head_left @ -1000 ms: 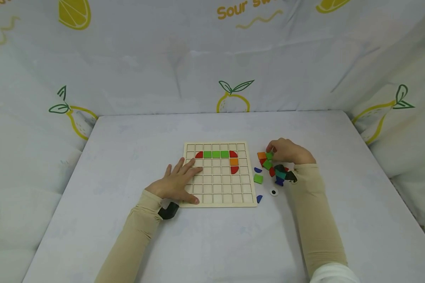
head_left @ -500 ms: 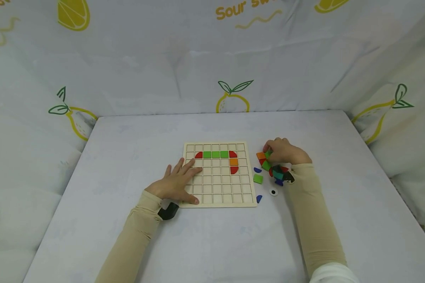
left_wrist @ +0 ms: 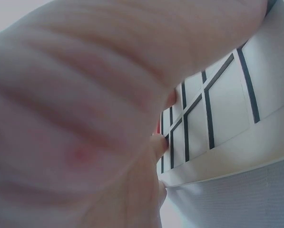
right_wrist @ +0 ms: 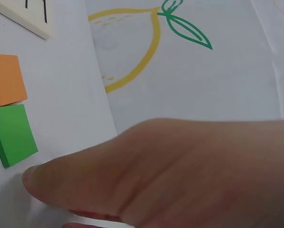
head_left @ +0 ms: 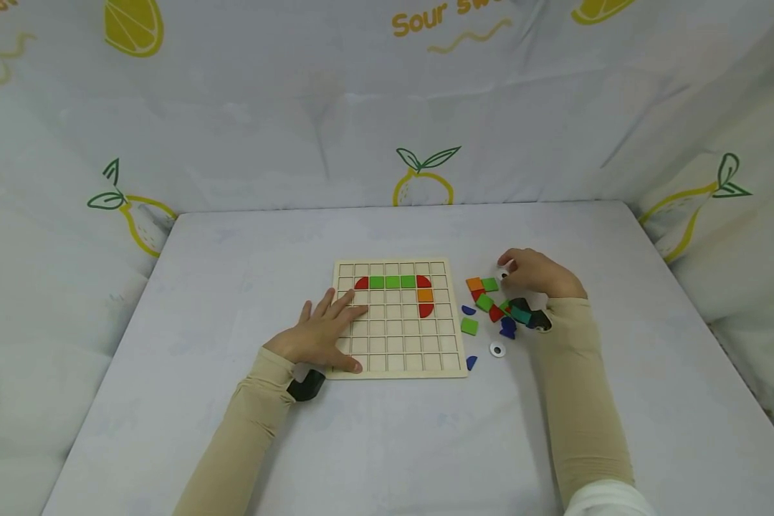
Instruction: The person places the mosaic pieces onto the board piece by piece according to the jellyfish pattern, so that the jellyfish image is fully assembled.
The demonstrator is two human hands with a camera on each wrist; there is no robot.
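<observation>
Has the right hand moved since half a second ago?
Yes: in the head view, the right hand has shifted to the right, farther from the board, which has stayed in place.

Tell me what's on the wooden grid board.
The board bears three red rounded pieces, three green squares, one orange square and the left hand, hiding whatever lies beneath it.

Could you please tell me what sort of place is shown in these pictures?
Probably a small screened-off tabletop workspace: a white table, lemon-print sheeting rising behind it and on both sides, and a grid board with coloured pieces on and beside it.
</observation>
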